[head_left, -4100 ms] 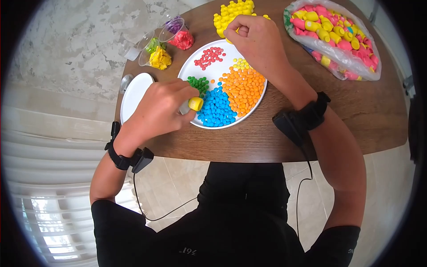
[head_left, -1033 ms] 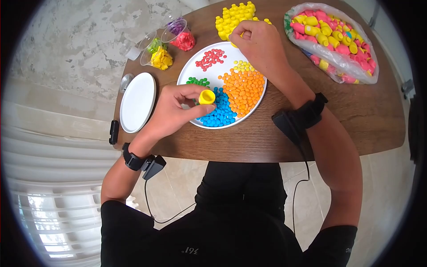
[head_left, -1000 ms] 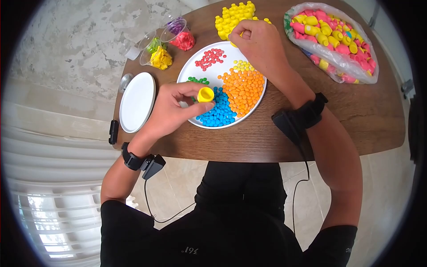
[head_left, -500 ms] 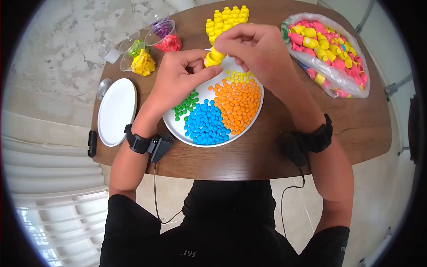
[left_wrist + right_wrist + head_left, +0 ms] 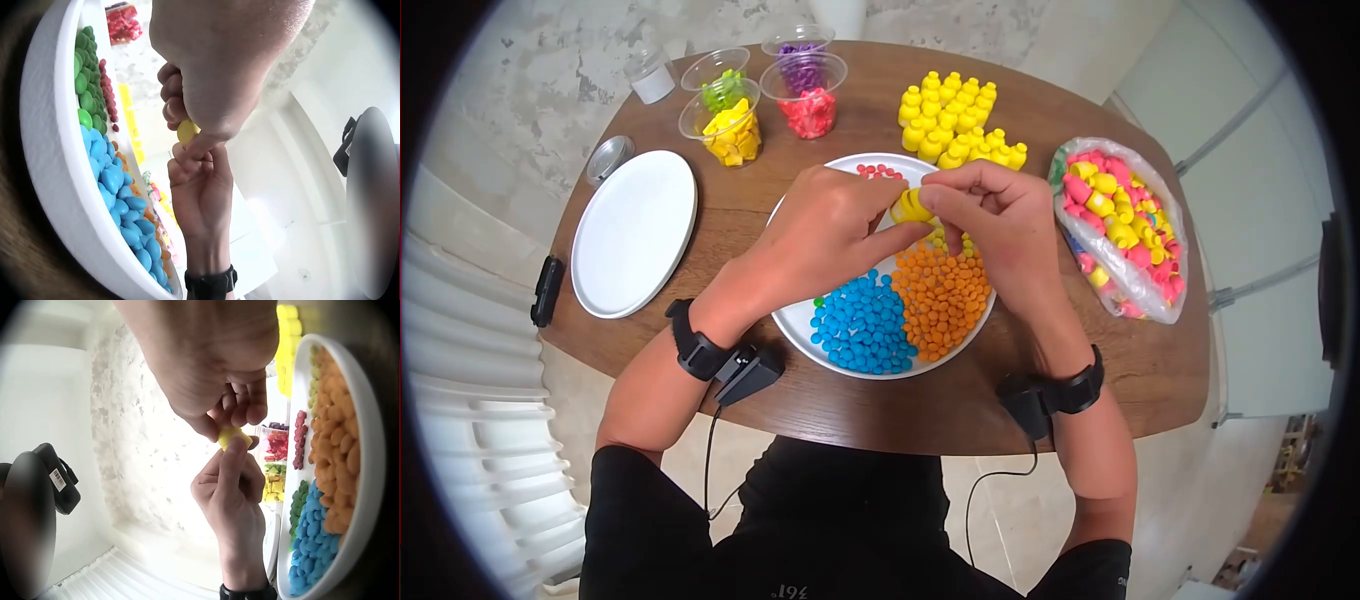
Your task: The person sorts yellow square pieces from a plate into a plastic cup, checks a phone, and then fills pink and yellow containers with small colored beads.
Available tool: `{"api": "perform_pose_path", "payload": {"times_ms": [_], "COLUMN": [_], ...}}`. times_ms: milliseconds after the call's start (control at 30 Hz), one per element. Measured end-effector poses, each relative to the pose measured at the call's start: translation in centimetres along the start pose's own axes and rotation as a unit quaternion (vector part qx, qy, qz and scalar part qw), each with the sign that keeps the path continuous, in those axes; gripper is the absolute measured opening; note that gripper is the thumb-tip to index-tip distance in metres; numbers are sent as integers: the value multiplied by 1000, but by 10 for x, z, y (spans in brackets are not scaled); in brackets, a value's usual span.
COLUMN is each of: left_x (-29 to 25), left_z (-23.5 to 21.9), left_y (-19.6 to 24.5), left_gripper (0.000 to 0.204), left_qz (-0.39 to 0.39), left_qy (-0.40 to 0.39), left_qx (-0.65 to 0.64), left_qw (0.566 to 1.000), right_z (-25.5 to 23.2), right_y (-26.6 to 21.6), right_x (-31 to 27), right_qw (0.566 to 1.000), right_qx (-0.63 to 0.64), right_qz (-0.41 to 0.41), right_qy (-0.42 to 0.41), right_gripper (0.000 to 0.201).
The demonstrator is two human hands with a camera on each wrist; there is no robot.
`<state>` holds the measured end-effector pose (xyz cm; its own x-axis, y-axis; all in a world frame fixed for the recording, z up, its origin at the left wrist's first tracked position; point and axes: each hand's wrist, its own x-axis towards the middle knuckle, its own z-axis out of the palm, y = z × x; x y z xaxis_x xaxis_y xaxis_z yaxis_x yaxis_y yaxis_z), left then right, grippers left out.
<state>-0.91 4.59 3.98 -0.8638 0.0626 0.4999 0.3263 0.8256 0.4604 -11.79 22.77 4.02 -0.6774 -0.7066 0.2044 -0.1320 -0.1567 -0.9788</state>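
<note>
Over the round white plate (image 5: 797, 330), my left hand (image 5: 815, 235) and right hand (image 5: 1008, 240) meet at a small yellow plastic bottle (image 5: 912, 206). Left thumb and fingers pinch one end of it; the right fingertips pinch the other. Most of the bottle is hidden by fingers in the left wrist view, while in the right wrist view its yellow side (image 5: 234, 436) shows between both hands. Sorted candies lie on the plate: blue (image 5: 858, 325), orange (image 5: 945, 305), yellow and red (image 5: 880, 171). The green candies (image 5: 90, 94), largely covered by my left hand from above, show in the left wrist view.
Several yellow bottles (image 5: 945, 115) stand behind the plate. A plastic bag (image 5: 1135, 285) of pink and yellow pieces lies at the right. Clear cups hold yellow (image 5: 733, 135), green, red (image 5: 808, 112) and purple pieces. Left is a bare white plate (image 5: 635, 235).
My left hand has carried a yellow cup-shaped piece up from the candies to the yellow piece in my right hand; the two now sit together. The head view has shifted, showing more table.
</note>
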Motion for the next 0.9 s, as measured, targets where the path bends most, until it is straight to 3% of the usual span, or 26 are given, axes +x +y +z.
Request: {"api": "perform_pose_path", "payload": {"times_ms": [233,300,333,467,633,767,833,900], "left_x": [-1,0,-1,-1,3,2,2,3], "left_z": [1,-1,-2,-1,-5,-3,-3,-8], "left_y": [6,8,7,8,18,13,3,-1], "left_gripper": [23,20,20,24,29,33,30,25], "left_qz": [81,26,31,35,21,-3,15,10], "left_qy": [5,22,25,27,62,69,84,107], "left_qx": [62,-10,-14,5,16,-24,-5,10], "left_qw": [995,999,999,999,998,997,996,994], "right_z": [-3,3,8,12,-2,-33,-68,-113], "right_y": [-16,-13,-11,-14,-19,-23,-31,-27], "right_x": [-5,-6,-6,-6,-4,4,12,15], "right_qw": [998,999,999,1000,997,975,932,853], "right_qx": [-50,-39,-24,-10,-62,-155,-238,-347], "right_qz": [26,-4,-32,-14,-32,-39,-58,-126], "right_qy": [-28,-11,4,7,17,152,268,370], "right_gripper": [14,14,14,14,16,14,13,15]}}
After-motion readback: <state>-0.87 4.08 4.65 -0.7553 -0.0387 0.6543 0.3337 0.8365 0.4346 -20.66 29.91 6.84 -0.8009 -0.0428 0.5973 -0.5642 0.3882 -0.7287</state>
